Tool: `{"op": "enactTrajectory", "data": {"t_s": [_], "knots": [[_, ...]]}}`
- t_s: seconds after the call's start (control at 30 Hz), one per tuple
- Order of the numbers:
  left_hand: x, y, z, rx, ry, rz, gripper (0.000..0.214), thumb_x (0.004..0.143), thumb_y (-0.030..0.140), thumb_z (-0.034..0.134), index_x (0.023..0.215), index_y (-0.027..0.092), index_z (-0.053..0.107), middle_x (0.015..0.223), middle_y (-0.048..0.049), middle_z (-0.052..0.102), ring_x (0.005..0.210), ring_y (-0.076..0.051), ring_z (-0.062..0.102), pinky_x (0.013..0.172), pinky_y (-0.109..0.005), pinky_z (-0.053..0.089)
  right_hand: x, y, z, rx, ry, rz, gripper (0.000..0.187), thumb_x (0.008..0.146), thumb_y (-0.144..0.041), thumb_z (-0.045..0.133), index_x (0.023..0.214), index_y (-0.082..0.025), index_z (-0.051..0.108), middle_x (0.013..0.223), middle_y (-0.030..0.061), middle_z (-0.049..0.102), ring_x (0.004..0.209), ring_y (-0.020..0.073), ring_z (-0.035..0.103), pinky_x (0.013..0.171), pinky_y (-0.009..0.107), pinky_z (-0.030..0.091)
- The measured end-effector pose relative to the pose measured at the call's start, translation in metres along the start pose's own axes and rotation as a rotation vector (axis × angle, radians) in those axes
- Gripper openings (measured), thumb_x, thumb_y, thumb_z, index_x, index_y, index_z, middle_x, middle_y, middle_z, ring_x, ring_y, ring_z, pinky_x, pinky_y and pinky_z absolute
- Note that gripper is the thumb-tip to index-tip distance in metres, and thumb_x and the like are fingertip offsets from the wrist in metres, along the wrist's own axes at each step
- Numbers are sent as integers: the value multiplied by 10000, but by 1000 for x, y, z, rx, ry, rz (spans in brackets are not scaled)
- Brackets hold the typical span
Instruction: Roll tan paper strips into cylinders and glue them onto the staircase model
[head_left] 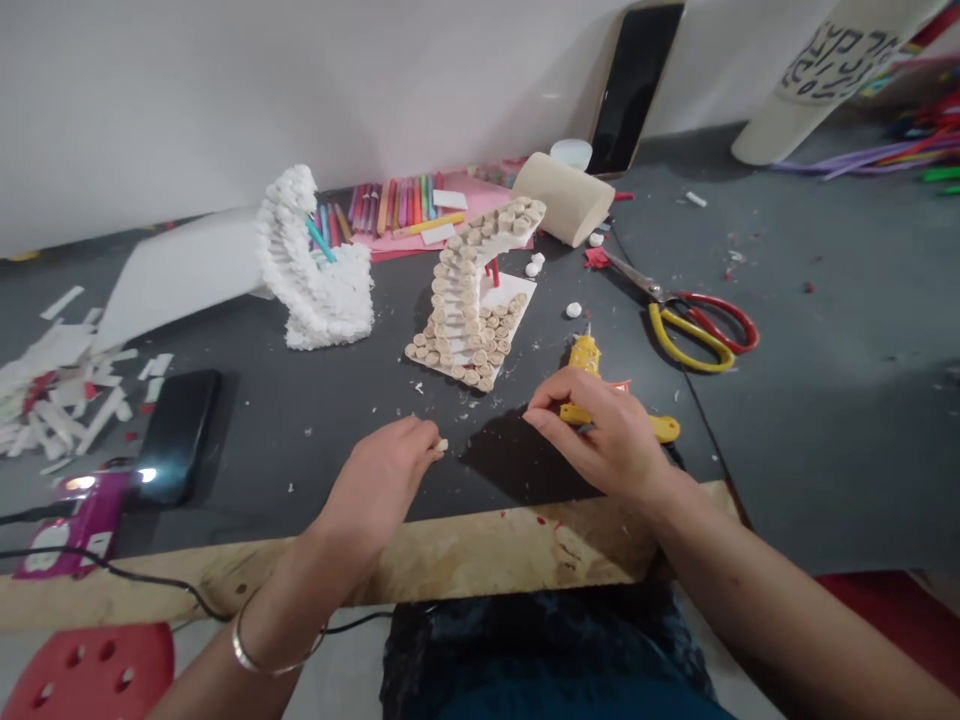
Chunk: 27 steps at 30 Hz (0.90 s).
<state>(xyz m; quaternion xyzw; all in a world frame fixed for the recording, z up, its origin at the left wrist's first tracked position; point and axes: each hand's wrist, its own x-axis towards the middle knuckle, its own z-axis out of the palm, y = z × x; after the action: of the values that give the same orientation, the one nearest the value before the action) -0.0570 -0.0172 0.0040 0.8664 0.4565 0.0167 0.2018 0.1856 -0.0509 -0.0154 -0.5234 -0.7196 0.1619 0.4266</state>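
**Operator:** Since I am reading this feed from a distance, I need the hands first. What do you log?

**Inspector:** The left hand [379,485] is over the desk [255,440], its fingers [424,435] pinched together on a small pale bit [441,445]. The right hand [607,435] has its fingers [570,395] clamped around a yellow glue gun [583,355].

**Operator:** Where is the work, and how far along?

**Inspector:** A staircase model [461,290] of round pale discs stands on the desk, ahead of the hands. Discs cover the visible steps, but a white base [517,300] shows bare at its far corner. White lumps [574,310] lie loose nearby.

**Operator:** Any legible writing?

**Inspector:** Dark lettering [836,60] marks a cream tube [787,130], but I cannot read it. I see no brand.
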Motion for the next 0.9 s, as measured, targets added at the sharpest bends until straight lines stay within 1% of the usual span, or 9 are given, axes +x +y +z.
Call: {"op": "enactTrajectory", "data": {"t_s": [0.1,0.2,0.3,0.47,0.6,0.67,0.77,0.83,0.9], "knots": [[1,10,-8,131,-59,20,253,933,144,462,687,198,437,709,-9,524,649,-164,508,581,-293,323,1,0,0,6,16,6,120,911,-242,579,803,-191,592,730,-3,648,647,119,593,608,246,437],[3,21,-17,165,-121,-12,255,927,124,428,688,207,392,725,-12,523,645,-160,492,587,-300,311,1,0,-1,18,39,8,127,910,-242,577,794,-191,588,727,-2,647,641,118,587,610,249,434],[7,27,-23,184,-170,-27,248,921,153,437,685,210,387,719,-15,534,622,-154,469,590,-308,297,1,-1,-3,23,49,-1,128,912,-233,575,791,-190,586,721,-6,642,628,112,578,601,244,427],[19,22,-29,149,-230,21,244,895,196,493,666,202,408,688,-2,545,605,-140,459,579,-294,276,2,-1,-5,77,22,-31,142,920,-247,590,795,-181,591,722,4,641,650,117,589,605,241,437],[30,12,-35,90,-301,124,240,895,201,502,668,194,423,678,20,538,597,-127,460,565,-275,279,2,1,-2,138,-23,-54,146,915,-274,621,801,-183,612,727,10,645,676,128,594,615,246,454],[33,6,-37,76,-326,164,262,905,243,517,662,194,433,655,26,529,575,-126,463,547,-272,275,2,0,5,156,-66,-69,147,931,-276,598,825,-183,641,767,29,662,723,142,607,647,258,474],[35,0,-35,74,-320,204,284,921,272,519,657,197,444,650,16,544,571,-137,494,543,-275,288,0,-6,23,112,-204,-153,177,960,-179,507,952,-195,683,892,59,687,833,170,610,743,294,493],[35,-3,-33,75,-296,226,275,931,249,498,665,198,452,665,6,555,580,-146,507,551,-277,305,0,-11,36,47,-318,-245,235,924,-102,500,1044,-199,678,963,68,683,865,185,589,786,318,489],[34,-5,-30,80,-277,241,274,933,232,492,664,199,452,663,5,547,579,-150,506,554,-279,316,0,-15,46,-13,-405,-298,280,871,-77,541,1100,-181,664,1003,76,673,852,197,568,792,335,488]]}}
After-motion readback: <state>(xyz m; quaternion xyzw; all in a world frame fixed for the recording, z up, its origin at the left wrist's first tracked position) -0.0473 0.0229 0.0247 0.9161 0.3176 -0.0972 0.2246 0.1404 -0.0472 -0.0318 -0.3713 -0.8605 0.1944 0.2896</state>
